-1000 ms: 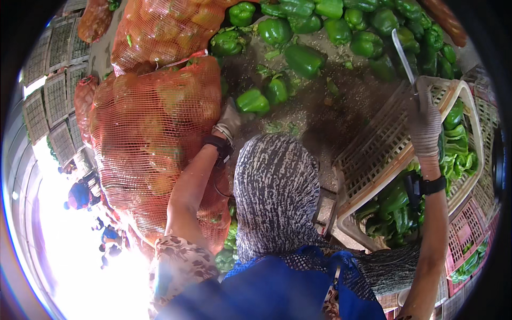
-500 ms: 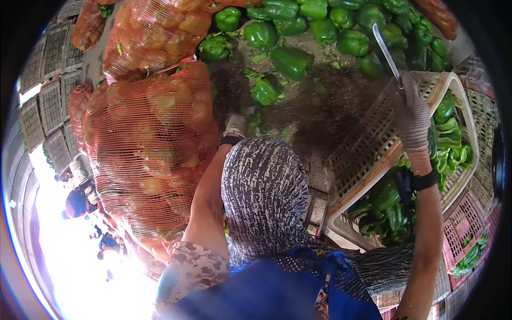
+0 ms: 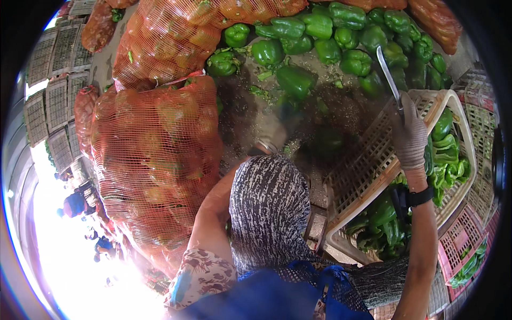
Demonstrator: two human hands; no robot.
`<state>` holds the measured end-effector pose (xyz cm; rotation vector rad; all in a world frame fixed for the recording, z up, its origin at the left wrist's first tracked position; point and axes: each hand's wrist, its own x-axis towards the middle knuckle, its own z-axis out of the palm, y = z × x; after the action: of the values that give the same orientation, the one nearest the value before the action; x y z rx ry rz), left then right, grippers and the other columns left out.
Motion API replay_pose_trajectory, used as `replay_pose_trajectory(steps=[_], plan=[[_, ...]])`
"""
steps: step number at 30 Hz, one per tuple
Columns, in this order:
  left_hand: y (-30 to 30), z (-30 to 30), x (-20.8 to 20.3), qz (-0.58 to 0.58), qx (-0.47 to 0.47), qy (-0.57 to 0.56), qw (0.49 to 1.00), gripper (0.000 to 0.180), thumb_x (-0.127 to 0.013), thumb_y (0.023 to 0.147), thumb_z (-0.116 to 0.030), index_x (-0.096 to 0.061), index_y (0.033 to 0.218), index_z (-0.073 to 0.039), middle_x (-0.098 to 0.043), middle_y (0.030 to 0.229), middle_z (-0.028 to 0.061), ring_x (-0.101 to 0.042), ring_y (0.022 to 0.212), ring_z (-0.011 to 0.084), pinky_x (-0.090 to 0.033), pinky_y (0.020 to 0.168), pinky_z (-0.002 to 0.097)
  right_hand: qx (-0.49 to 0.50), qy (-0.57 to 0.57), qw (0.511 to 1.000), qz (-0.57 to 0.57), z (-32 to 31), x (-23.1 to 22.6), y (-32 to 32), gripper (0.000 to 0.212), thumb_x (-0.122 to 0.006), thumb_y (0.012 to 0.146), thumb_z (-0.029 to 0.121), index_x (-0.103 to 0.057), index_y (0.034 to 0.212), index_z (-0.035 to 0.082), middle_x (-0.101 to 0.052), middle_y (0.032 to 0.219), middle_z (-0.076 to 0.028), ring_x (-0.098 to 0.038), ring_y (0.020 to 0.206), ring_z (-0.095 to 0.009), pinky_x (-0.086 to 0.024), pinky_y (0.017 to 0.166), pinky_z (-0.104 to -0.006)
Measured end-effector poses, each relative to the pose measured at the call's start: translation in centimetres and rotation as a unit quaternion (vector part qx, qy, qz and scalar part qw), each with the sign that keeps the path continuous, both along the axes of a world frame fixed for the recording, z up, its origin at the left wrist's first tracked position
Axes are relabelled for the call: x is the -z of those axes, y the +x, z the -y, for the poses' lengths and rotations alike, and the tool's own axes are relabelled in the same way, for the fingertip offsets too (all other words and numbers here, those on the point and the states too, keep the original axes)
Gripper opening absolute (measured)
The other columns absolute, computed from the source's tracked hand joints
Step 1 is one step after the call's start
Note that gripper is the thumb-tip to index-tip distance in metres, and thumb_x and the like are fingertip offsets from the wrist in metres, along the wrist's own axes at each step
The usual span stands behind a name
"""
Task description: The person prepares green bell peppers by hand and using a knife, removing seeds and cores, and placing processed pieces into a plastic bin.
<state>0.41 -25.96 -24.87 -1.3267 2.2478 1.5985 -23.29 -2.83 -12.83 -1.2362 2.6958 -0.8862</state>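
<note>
My right hand (image 3: 410, 130), in a pale glove, is closed round the handle of a knife (image 3: 389, 74) with a slim curved blade that points up and away. It hovers over the rim of a cream plastic crate (image 3: 341, 221) that holds green peppers (image 3: 386, 216). My left hand (image 3: 273, 136), gloved and blurred by motion, is low over the ground beyond my knee. A smeared dark green bell pepper (image 3: 288, 110) is at its fingers and appears gripped; the fingers themselves are not sharp. Loose green bell peppers (image 3: 296, 82) lie just past it.
Orange mesh sacks (image 3: 154, 149) bulging with produce stand to the left and behind. A heap of green peppers (image 3: 373, 37) spreads across the far side. A pink crate (image 3: 464, 240) is at the right, and stacked crates (image 3: 50, 112) line the far left. My patterned knee (image 3: 269, 208) is in the middle.
My left hand has moved right, and the pepper that lay ahead of it has left its spot and blurs at the fingers. My right hand holds the knife almost still; the view has shifted slightly.
</note>
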Motion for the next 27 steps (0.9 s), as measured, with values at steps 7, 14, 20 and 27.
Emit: replay_pose_trajectory(steps=[7, 14, 20, 27], plan=[[-2.5, 17.2, 0.7, 0.146, -0.082, -0.409, 0.897, 0.091, -0.062, 0.082, -0.048, -0.03, 0.136, 0.018, -0.038, 0.138, 0.0354, -0.041, 0.129, 0.0437, -0.036, 0.108, 0.0397, 0.029, 0.023, 0.998, 0.043, 0.0, -0.7, 0.3, 0.039, -0.059, 0.088, 0.007, -0.052, 0.126, 0.009, -0.063, 0.107, -0.019, -0.065, 0.088, -0.035, -0.052, 0.072, -0.0376], [-3.5, 27.1, 3.1, 0.452, 0.185, -0.322, 0.811, 0.048, -0.052, 0.093, -0.038, -0.057, 0.128, -0.005, -0.05, 0.136, 0.0212, -0.053, 0.122, 0.0355, -0.043, 0.099, 0.0455, 0.017, 0.023, 0.999, 0.035, 0.2, -1.0, 0.3, 0.039, -0.06, 0.087, 0.007, -0.053, 0.126, 0.007, -0.064, 0.108, -0.017, -0.066, 0.087, -0.035, -0.053, 0.073, -0.0381], [1.4, 24.4, 8.1, 0.297, 0.223, -0.386, 0.845, 0.073, -0.067, 0.082, -0.045, -0.044, 0.128, 0.006, -0.055, 0.125, 0.0251, -0.055, 0.115, 0.0352, -0.048, 0.092, 0.0373, 0.011, 0.034, 0.999, 0.034, 0.6, -1.2, 0.6, 0.043, -0.061, 0.086, 0.007, -0.052, 0.128, 0.008, -0.063, 0.11, -0.018, -0.066, 0.087, -0.036, -0.053, 0.073, -0.0398], [-1.7, 16.2, 4.4, 0.005, -0.044, -0.075, 0.996, 0.035, -0.064, 0.088, -0.01, -0.057, 0.12, 0.002, -0.067, 0.11, 0.0104, -0.062, 0.102, 0.0192, -0.05, 0.09, 0.0333, 0.042, 0.038, 0.997, 0.057, -0.8, -1.0, 0.5, 0.042, -0.061, 0.087, 0.008, -0.052, 0.128, 0.006, -0.063, 0.108, -0.02, -0.065, 0.089, -0.037, -0.052, 0.074, -0.0397]])
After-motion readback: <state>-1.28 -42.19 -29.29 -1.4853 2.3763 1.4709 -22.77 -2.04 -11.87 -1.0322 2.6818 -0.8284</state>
